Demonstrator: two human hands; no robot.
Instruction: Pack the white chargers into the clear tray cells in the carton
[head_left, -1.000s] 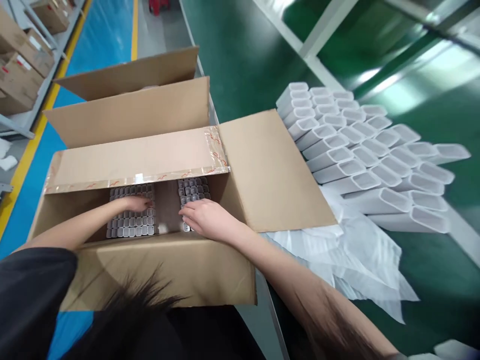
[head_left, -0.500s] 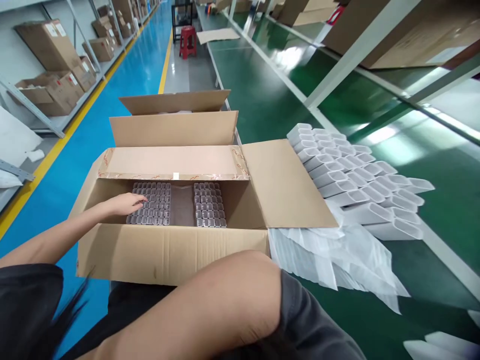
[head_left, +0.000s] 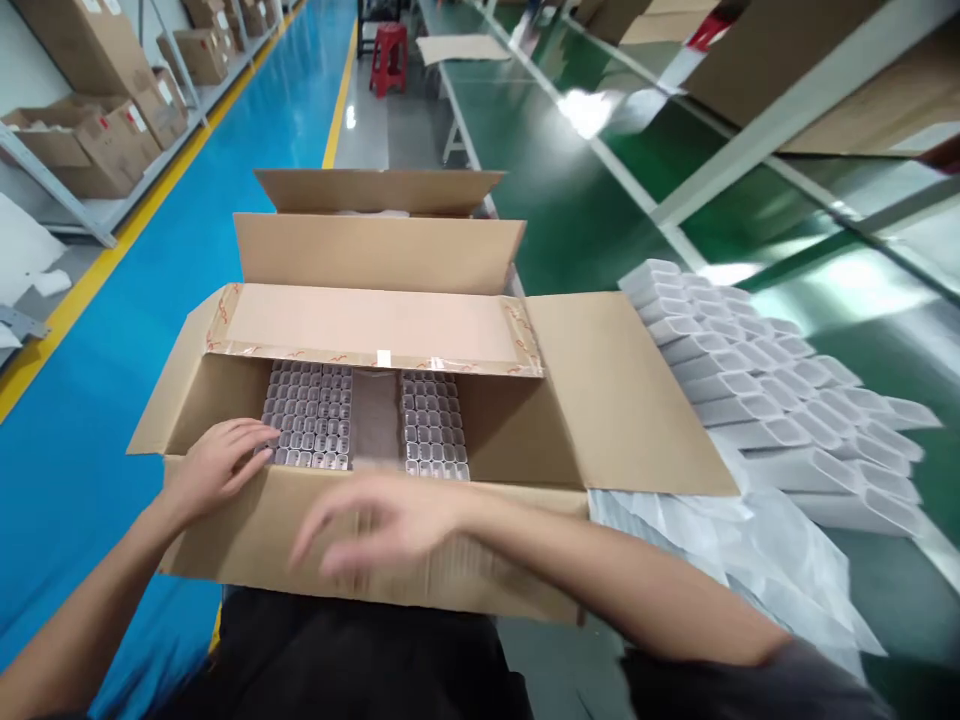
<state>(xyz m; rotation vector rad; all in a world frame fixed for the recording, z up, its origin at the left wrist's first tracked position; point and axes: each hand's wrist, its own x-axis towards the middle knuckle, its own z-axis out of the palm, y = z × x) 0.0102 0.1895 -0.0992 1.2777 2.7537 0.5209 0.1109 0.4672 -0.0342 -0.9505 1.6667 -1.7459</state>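
Green and glossy, the counter (head_left: 540, 130) runs away up the right side, next to a blue floor (head_left: 247, 130). At its edge sits a cardboard carton (head_left: 247, 545), wide side toward the person, flaps folded out; the right flap (head_left: 626, 395) leans toward the counter. Beyond that flap lies a slanting heap (head_left: 757, 380) of white tubes with their ends showing, and nearer the person, crumpled translucent sheets (head_left: 787, 545) spread beside it.

Inside the carton the tubes appear to stand on end, mouths up, in two blocks. The left block (head_left: 309, 412) is the wider; the right block (head_left: 435, 425) is narrower, its long axis running away from the person. A dull brown strip (head_left: 376, 420) separates them, and bare carton shows outside each.

The left hand (head_left: 219, 468) is over the front left rim, fingers extended and loosely bent, thumb apart, with nothing visible in its grasp. The left block lies just ahead of it and to its right, and this is the nearer hand; whether the fingertips touch the tubes cannot be told. The right hand (head_left: 394, 515), blurred, is above the front wall, thumb and fingers parted, seemingly empty, pointing left. The right block lies ahead of it and slightly right, near its wrist.
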